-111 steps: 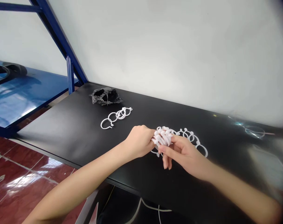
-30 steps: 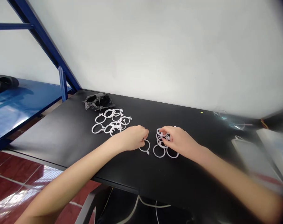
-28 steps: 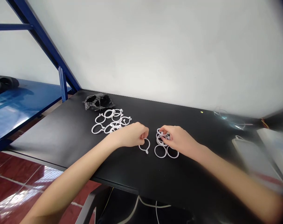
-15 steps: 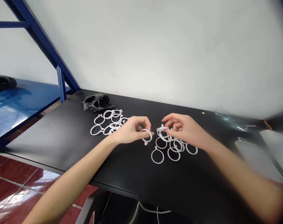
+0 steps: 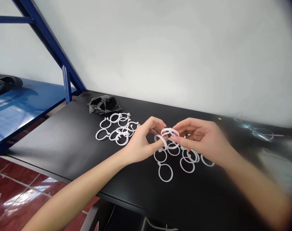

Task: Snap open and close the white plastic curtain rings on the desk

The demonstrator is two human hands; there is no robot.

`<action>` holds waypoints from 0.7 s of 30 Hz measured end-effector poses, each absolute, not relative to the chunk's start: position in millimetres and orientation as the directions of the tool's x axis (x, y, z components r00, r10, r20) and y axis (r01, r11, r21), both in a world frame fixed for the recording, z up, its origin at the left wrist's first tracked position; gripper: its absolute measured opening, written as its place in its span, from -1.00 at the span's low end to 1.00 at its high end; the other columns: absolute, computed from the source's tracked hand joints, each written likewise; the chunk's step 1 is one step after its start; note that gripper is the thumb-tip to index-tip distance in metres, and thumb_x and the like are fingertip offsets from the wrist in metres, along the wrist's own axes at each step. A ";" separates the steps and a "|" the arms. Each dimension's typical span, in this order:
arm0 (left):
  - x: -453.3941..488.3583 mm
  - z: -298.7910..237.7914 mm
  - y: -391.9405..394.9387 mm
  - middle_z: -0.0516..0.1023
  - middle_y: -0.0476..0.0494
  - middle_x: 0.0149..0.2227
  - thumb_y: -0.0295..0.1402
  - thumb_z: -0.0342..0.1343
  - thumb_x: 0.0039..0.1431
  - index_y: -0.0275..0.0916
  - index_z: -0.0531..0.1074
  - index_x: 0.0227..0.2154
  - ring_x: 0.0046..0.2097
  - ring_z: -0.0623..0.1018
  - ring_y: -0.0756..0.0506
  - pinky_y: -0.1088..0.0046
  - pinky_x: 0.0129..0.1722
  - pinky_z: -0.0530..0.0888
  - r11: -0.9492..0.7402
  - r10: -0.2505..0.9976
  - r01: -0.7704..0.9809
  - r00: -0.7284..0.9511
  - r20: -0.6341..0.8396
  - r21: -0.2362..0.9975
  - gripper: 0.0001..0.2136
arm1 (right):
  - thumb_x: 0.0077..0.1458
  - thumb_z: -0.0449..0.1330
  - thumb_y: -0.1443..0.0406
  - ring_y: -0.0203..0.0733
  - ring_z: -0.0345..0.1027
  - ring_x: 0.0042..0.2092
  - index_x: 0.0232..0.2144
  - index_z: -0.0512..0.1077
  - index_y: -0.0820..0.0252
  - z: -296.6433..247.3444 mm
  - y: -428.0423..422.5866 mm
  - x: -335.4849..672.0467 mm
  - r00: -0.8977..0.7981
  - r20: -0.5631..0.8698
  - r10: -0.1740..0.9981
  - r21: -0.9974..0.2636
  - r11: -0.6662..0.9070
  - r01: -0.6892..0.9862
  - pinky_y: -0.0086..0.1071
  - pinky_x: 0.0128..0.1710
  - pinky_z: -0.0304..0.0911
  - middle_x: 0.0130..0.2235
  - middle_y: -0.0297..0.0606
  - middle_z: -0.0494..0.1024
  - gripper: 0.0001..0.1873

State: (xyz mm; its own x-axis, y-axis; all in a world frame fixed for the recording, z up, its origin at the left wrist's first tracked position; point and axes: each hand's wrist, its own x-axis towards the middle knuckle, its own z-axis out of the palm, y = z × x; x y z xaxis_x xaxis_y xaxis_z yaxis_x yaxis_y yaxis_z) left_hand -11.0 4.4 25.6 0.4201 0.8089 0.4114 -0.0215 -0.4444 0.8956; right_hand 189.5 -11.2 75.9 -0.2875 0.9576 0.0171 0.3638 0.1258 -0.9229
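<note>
Above the black table (image 5: 64, 141), my left hand (image 5: 142, 142) pinches a white plastic ring (image 5: 160, 141). My right hand (image 5: 203, 139) pinches a second white ring (image 5: 170, 132). The two rings meet between my fingertips. Under my hands several loose white rings (image 5: 181, 160) lie on the table. A second group of white rings (image 5: 118, 128) lies to the left of my left hand.
A crumpled black plastic bag (image 5: 104, 103) sits at the table's far left, near the white wall. A blue metal frame (image 5: 66, 83) with a blue shelf (image 5: 18, 102) stands to the left. Clear plastic wrapping (image 5: 258, 131) lies at the far right. The red tiled floor (image 5: 13, 192) shows below.
Both hands have lifted off the table, each with a ring, and come together. The rings under my right hand have spread out from a stack. The left group has grown.
</note>
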 end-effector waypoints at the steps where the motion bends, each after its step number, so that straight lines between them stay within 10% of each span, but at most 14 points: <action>1: -11.3 26.2 4.0 0.46 -0.09 -0.25 -0.49 0.15 0.16 -0.23 0.31 -0.19 -0.22 0.51 -0.01 0.42 -0.19 0.49 -0.446 0.815 -0.020 0.405 0.415 0.895 -0.82 | -0.03 0.38 0.16 -0.23 0.49 -0.43 -0.30 0.53 0.12 76.1 -11.2 189.5 -0.286 0.016 0.958 -0.925 0.123 0.359 -0.45 -0.56 0.39 -0.38 -0.24 0.62 -0.76; 8: -13.5 27.2 3.1 0.51 -0.09 -0.26 -0.61 0.08 0.11 -0.24 0.35 -0.23 -0.23 0.54 -0.02 0.41 -0.20 0.48 -0.499 0.799 0.011 0.392 0.456 0.866 -0.80 | 0.07 0.27 0.09 -0.27 0.40 -0.53 -0.32 0.50 0.13 75.4 -2.0 199.8 -0.224 -0.017 0.974 -0.842 0.107 0.529 -0.41 -0.59 0.31 -0.42 -0.24 0.60 -0.75; 16: -12.3 25.7 5.4 0.49 -0.05 -0.34 -0.52 0.16 0.17 -0.23 0.31 -0.46 -0.31 0.49 0.00 0.44 -0.30 0.44 -0.700 0.680 0.075 0.374 0.630 0.711 -0.84 | 0.05 0.16 0.32 -0.23 0.35 -0.45 -0.35 0.47 0.11 37.5 9.0 204.5 -0.403 -0.093 0.910 -0.365 0.345 0.865 -0.37 -0.49 0.15 -0.33 -0.28 0.56 -0.91; 21: -12.7 25.6 6.3 0.46 -0.04 -0.34 -0.50 0.18 0.18 -0.22 0.25 -0.47 -0.31 0.47 0.02 0.46 -0.28 0.44 -0.717 0.665 0.108 0.401 0.630 0.689 -0.79 | 0.09 0.15 0.28 -0.27 0.30 -0.49 -0.39 0.47 0.13 37.0 11.6 200.2 -0.376 -0.083 0.923 -0.534 0.277 0.799 -0.39 -0.50 0.15 -0.44 -0.32 0.53 -0.90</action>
State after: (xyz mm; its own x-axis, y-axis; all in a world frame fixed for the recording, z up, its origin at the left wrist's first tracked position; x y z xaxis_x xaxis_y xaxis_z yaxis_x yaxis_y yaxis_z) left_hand -12.7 6.3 25.6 0.4006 0.6652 0.6301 0.1076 -0.7171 0.6886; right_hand 200.2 11.6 37.0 -0.3760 0.9229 -0.0829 0.7987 0.2774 -0.5339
